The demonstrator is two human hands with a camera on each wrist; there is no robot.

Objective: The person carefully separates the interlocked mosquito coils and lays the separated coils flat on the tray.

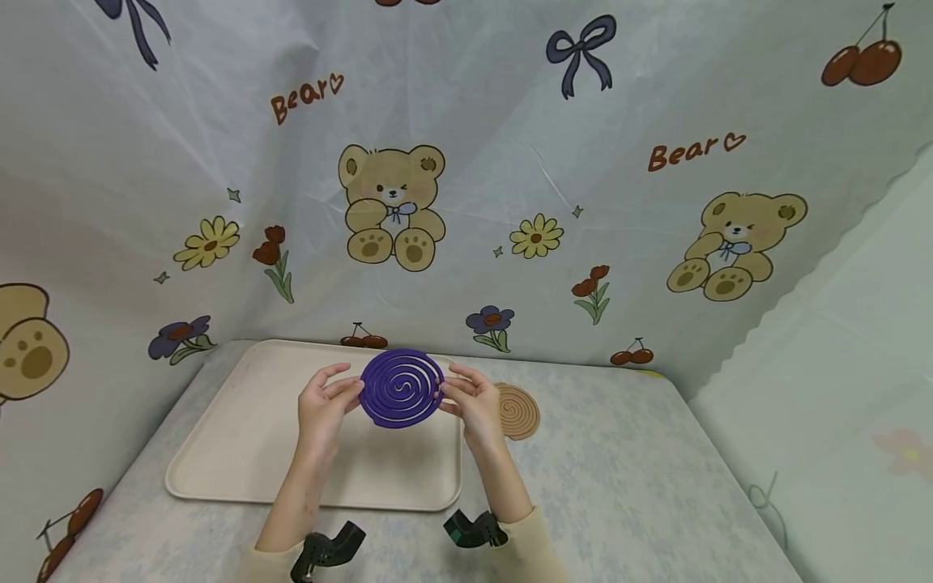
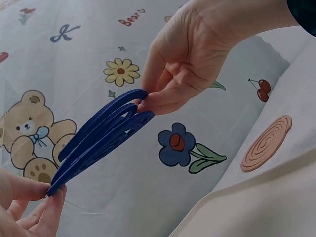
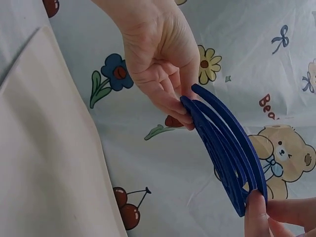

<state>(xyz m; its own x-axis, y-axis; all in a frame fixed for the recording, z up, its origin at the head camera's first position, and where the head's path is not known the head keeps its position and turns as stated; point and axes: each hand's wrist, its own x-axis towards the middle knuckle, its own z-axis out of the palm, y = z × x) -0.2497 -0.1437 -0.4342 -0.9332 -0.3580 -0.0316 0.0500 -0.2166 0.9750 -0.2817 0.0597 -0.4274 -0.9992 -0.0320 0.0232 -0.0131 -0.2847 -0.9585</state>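
Observation:
Raised over the tray is a purple-blue flat spiral disc [image 1: 402, 389], seen face-on from the head and nearly edge-on in both wrist views. My left hand [image 1: 321, 409] pinches its left rim between thumb and fingers. On the opposite rim, the thumb and fingers of my right hand [image 1: 474, 405] pinch it too. In the left wrist view the coils of the spiral disc [image 2: 98, 140] stand a little apart from one another. The right wrist view shows the same gaps between the curved bands of the disc [image 3: 224, 143].
A cream rectangular tray [image 1: 240, 453] lies on the left of the marbled grey table [image 1: 619, 486]. Right of the tray lies a tan spiral disc [image 1: 519, 411], partly behind my right hand. A bear-printed cloth [image 1: 481, 105] hangs behind the table.

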